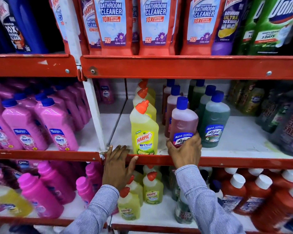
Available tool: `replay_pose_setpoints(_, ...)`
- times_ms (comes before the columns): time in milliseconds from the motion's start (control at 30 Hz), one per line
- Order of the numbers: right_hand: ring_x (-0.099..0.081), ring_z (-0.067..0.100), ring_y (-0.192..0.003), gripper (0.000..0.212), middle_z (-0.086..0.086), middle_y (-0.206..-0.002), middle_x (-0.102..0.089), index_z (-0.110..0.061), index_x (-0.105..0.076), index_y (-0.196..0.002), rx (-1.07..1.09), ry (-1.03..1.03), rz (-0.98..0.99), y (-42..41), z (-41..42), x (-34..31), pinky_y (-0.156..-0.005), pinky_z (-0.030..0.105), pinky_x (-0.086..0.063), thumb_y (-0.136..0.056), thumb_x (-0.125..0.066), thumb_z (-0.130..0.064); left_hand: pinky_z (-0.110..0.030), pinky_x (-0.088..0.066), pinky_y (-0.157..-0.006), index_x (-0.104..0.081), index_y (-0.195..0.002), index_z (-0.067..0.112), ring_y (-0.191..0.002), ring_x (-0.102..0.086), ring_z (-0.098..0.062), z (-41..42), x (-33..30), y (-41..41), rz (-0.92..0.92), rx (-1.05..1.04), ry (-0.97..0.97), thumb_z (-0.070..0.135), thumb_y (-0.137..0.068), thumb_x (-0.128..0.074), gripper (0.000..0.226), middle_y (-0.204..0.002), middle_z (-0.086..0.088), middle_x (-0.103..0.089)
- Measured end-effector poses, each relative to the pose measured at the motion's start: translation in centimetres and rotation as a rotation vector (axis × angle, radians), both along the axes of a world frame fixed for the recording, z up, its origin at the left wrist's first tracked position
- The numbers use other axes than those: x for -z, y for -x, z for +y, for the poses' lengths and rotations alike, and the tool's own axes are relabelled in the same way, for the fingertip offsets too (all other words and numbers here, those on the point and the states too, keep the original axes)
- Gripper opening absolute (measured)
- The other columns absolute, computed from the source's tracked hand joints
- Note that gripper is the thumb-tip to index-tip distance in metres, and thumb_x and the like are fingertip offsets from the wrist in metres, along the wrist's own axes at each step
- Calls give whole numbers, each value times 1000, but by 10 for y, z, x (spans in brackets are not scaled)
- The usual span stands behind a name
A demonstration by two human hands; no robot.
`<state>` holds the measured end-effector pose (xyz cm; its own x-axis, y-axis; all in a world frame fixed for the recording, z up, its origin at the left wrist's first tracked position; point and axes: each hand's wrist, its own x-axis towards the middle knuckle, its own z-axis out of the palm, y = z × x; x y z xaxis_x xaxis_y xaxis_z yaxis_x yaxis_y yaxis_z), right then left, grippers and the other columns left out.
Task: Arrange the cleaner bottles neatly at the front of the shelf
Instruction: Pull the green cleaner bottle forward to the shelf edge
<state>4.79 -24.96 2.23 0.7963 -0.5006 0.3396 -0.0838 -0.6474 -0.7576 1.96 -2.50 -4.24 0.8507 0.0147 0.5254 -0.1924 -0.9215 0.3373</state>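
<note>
While right hand (184, 152) grips pink bottle (183, 122), left hand (118, 164) spread on shelf edge (243, 162)

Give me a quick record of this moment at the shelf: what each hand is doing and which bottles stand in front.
left hand: rests on the red shelf edge, holds nothing
right hand: fingers wrapped round the base of the pink Lizol bottle
pink Lizol bottle: upright, near the front edge
yellow Harpic bottle: upright at the front, left of the held bottle
green Lizol bottle: upright, right of the held bottle, set slightly further back
</note>
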Motion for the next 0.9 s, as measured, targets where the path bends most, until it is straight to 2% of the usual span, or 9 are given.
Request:
replay_pose_setpoints(233,-44,41,-124,110,22,-137,-43,-1,-23,-140,-33,-21,-8,10,-3,-2,-103,50,-42,-59,-84,-44,-45,-24,-122,-67,-119,14,-127,-57,-26,0,2,0,-13,-4,5,55,-94,-44,53,-127,-9,-70)
replay_pose_setpoints(367,-43,37,-126,111,20,-139,-42,-3,-23,-143,-84,-66,-83,19,-7,-5,-105,47,-41,-59,-81,-46,-42,-23,-122,-67,-119,14,-126,-58,-25,-1,2,0,-15,-6,7,55,-93,-45,53,-126,-7,-70)
replay_pose_setpoints(467,-49,30,-119,92,14,-133,-48,-10,-31,-139,-86,-210,-223,31,-20,-4,-99,43,-45,-63,-62,-53,-43,-25,-121,-68,-117,15,-123,-59,-25,-1,2,1,-33,-8,14,54,-93,-48,51,-124,-7,-71)
replay_pose_setpoints(567,-49,32,-117,72,15,-131,-47,-8,-39,-129,8,-353,-315,29,-43,3,-98,45,-45,-70,-52,-48,-42,-26,-121,-68,-116,17,-121,-60,-22,-2,3,1,-49,-5,30,53,-91,-50,47,-123,-5,-72)
replay_pose_setpoints(633,-46,37,-119,69,20,-132,-43,-5,-37,-129,83,-340,-282,16,-60,8,-100,49,-44,-73,-61,-39,-41,-26,-121,-68,-116,17,-121,-60,-22,-1,4,0,-53,-1,31,51,-91,-52,45,-122,-5,-72)
replay_pose_setpoints(700,-42,40,-123,79,22,-135,-41,-4,-33,-133,121,-299,-198,0,-72,7,-102,56,-43,-72,-75,-30,-42,-26,-122,-68,-117,17,-121,-59,-22,-1,5,-1,-50,-1,32,50,-92,-53,44,-122,-5,-71)
replay_pose_setpoints(800,-40,40,-127,100,23,-138,-41,-5,-26,-140,123,-253,-75,-19,-77,-2,-104,54,-43,-64,-86,-31,-45,-28,-121,-68,-115,17,-118,-61,-23,3,8,1,-49,-11,41,50,-91,-53,43,-119,-5,-72)
replay_pose_setpoints(900,-45,42,-124,105,24,-135,-46,-3,-28,-139,105,-179,-24,-30,-82,-7,-102,53,-45,-59,-89,-33,-46,-30,-120,-68,-114,17,-116,-62,-24,5,13,5,-46,-22,37,51,-91,-51,45,-117,-5,-73)
